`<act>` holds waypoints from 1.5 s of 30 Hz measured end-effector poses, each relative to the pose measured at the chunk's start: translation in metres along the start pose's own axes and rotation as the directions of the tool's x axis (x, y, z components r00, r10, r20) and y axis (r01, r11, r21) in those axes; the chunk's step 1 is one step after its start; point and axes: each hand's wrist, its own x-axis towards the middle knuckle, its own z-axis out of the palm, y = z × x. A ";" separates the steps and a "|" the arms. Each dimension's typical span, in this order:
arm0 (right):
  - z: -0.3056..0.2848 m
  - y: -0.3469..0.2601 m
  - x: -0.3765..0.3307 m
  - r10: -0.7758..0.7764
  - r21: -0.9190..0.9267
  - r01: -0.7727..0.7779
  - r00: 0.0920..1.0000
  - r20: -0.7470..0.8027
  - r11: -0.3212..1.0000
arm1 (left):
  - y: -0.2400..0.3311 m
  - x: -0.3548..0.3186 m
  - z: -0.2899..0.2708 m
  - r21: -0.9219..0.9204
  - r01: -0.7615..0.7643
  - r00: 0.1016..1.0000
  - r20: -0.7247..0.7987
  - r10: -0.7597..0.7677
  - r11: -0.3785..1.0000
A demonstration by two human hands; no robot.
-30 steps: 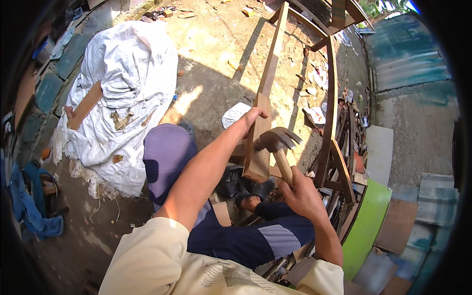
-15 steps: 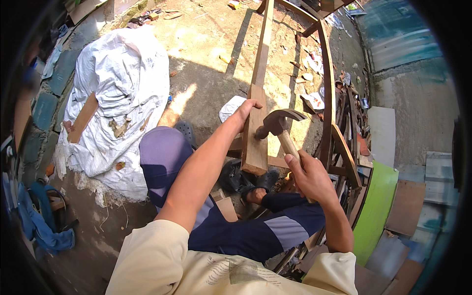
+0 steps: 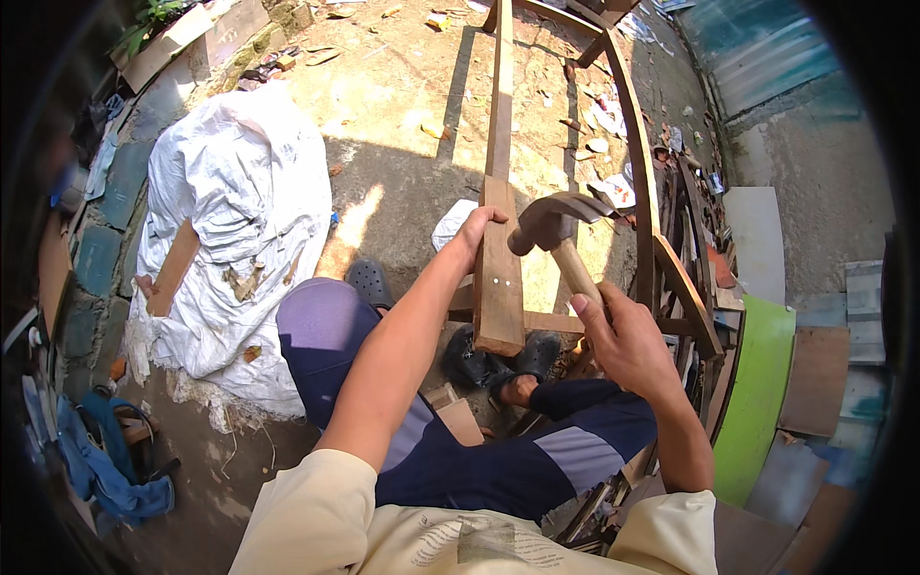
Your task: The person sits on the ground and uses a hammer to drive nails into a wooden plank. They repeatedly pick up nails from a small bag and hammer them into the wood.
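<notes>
– Underneath everything, bare ground point(image 3: 383, 163), sunlit farther off and shaded nearer, with a wooden frame point(image 3: 638, 144) running away toward the upper right.

– And after the frame?

– Off to the left, a crumpled white sheet point(image 3: 230, 182); along the right, a bright green panel point(image 3: 757, 393).

– Next size down?

– At centre, a short plank point(image 3: 499, 326), stretching toward the body from the near end of a narrower frame rail point(image 3: 501, 115). On top of that rail or butted against it? Cannot tell for sure from above.

– Then the tool?

– Just right of the plank, a claw hammer point(image 3: 551, 225) with a pale wooden handle, claw toward the right, striking face close to the plank's right edge and seemingly clear of the wood.

– And the hands?

– Left hand point(image 3: 481, 228) hooked over the plank's left edge, gripping, some fingertips hidden. Right hand point(image 3: 625, 335) wrapped round the hammer's handle, thumb along it.

– Smallest of all?

– On the plank's top face, side by side, two bright nail heads point(image 3: 495, 282), by the look of them.

– So, how much done?

– Judging from those heads, two nails driven about level; none visibly standing proud.

– And left?

– Probably little on those two. Beyond that, hard to say: underside out of sight, patch beneath the left hand covered.
</notes>
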 end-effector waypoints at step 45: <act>0.024 0.021 -0.007 -0.021 -0.261 0.043 0.996 0.087 0.964 | -0.011 -0.004 0.014 0.007 0.102 0.995 0.006 -0.102 0.995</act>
